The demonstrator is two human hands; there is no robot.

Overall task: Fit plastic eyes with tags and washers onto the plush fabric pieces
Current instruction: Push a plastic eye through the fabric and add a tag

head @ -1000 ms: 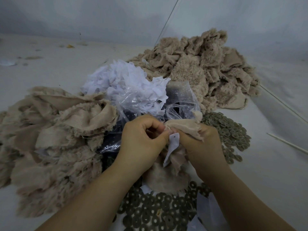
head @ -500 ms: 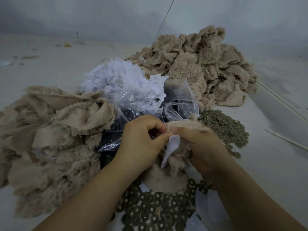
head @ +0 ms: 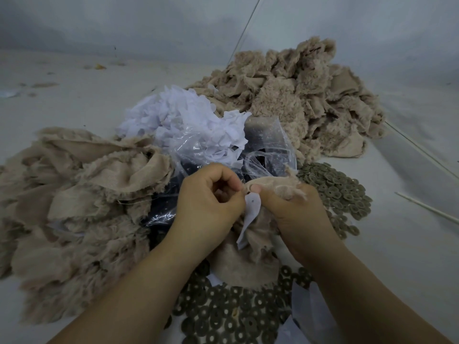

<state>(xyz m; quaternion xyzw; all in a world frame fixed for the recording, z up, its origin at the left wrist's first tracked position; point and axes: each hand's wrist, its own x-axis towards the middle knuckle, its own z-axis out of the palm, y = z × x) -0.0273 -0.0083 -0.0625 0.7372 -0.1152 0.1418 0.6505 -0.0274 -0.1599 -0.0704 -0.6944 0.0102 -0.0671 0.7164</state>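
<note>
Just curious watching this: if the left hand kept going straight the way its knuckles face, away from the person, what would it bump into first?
Probably the clear plastic bag just beyond the left hand, then the white tags; depth is uncertain.

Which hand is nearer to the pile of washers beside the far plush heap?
Right. The right hand lies just beside the washer pile; the left hand is farther away, across the held plush piece.

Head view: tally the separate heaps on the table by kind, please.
Beige plush fabric heaps: 2
White tag heaps: 1
Washer heaps: 2
Total: 5
</note>
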